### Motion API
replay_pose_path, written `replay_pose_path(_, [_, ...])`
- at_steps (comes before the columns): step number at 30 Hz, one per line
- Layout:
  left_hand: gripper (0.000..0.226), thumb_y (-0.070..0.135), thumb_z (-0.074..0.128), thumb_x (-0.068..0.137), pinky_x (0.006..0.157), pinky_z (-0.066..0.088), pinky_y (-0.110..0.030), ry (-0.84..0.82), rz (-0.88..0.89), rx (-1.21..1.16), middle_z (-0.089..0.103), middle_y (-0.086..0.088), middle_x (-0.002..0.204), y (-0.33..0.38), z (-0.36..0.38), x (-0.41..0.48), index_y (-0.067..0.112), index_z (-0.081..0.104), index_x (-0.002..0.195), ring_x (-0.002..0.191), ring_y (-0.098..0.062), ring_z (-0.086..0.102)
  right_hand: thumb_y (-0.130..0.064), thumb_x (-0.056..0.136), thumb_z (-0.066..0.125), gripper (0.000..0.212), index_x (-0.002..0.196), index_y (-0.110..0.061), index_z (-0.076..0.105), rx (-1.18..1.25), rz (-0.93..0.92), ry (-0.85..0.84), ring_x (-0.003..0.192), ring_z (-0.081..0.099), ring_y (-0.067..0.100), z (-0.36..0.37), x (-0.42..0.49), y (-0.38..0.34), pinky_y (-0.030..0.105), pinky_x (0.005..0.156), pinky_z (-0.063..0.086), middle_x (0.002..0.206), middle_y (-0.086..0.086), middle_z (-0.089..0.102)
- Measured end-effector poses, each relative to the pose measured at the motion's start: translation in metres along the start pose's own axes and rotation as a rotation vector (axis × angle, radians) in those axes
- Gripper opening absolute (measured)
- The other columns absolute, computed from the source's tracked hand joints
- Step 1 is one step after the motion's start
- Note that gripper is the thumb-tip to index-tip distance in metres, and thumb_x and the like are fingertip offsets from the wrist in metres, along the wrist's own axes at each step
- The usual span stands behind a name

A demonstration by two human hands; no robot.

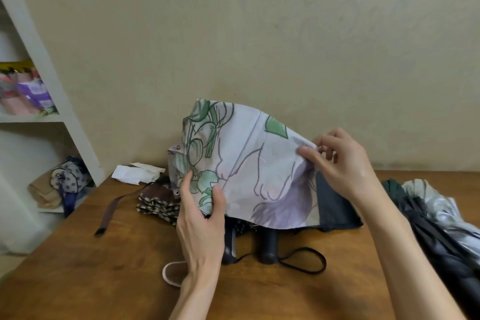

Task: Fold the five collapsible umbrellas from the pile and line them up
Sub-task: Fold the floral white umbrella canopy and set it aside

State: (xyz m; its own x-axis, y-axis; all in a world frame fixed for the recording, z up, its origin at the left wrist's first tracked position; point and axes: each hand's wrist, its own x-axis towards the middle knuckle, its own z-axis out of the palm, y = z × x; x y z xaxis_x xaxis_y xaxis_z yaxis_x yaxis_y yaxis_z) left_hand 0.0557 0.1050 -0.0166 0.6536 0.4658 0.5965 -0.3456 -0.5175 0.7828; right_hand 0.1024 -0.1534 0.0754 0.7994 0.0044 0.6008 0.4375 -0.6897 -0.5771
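White floral umbrella (pixel 249 169) is held up over the middle of the table (pixel 104 267), toward its back edge. I see the left hand (pixel 201 218) gripping bunched canopy low on the left and the right hand (pixel 340 163) pinching the canopy rim on the right. Brown patterned umbrella (pixel 158 200) lies beside the left hand, and a dark umbrella (pixel 436 218) lies at the right edge
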Motion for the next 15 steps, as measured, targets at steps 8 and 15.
replay_pose_path(8, [0.063, 0.078, 0.064, 0.089, 0.090, 0.061, -0.061, -0.009, -0.170, -0.218, 0.061, 0.017, 0.144, 0.000, 0.004, -0.006, 0.057, 0.044, 0.145, 0.115, -0.038, 0.071, -0.038, 0.102, 0.070, 0.026, 0.085, -0.019, 0.068, 0.227, 0.125, -0.141, 0.078, 0.072, 0.018, 0.010, -0.003, 0.004, 0.037, 0.074, 0.054, 0.079, -0.001, 0.073])
replay_pose_path(15, [0.062, 0.046, 0.075, 0.096, 0.110, 0.053, -0.035, -0.204, -0.270, -0.477, 0.065, 0.009, 0.145, 0.008, 0.000, 0.002, 0.024, 0.056, 0.150, 0.138, -0.009, 0.058, -0.017, 0.102, 0.072, 0.023, 0.084, -0.005, 0.065, 0.421, 0.101, -0.103, 0.073, 0.069, 0.017, 0.024, -0.009, -0.015, 0.046, 0.077, 0.057, 0.074, -0.003, 0.069])
